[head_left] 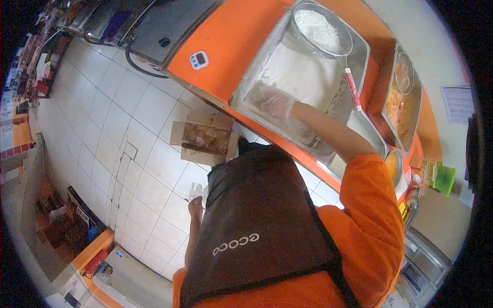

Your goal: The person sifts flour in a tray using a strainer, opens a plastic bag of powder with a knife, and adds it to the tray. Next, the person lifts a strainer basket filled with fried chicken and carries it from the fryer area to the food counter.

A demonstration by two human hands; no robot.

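The likeliest trouble is a spill: the round wire-mesh sieve (317, 32), heaped with white powder, sits over the far end of the deep, rectangular silvery metal tray (245, 92), and its red-and-white handle (352, 84) juts across the tray's right edge. A bump from the right forearm could swing it and tip the heap out. The right hand (277, 102), in a thin translucent glove, is down in the white powder (292, 66) near the tray's left edge, fingers seemingly a little bent; whether they grip anything I cannot tell. A hasty sweep there might throw powder over the bench's near edge.

The left hand (195, 203) hangs low, away from the bench, with a pale, glove-like shape at its fingers; its opening and any hold are unclear.

The white timer with blue buttons (198, 60) lies near the left end of the orange bench (221, 49) (a dusting would hardly help it). To the right, a metal tray of orange-coloured food (394, 105) and a round bowl of yellow-orange contents (394, 165) crowd the elbow. An open brown cardboard box (205, 136) on the floor beside the near edge could catch a foot.
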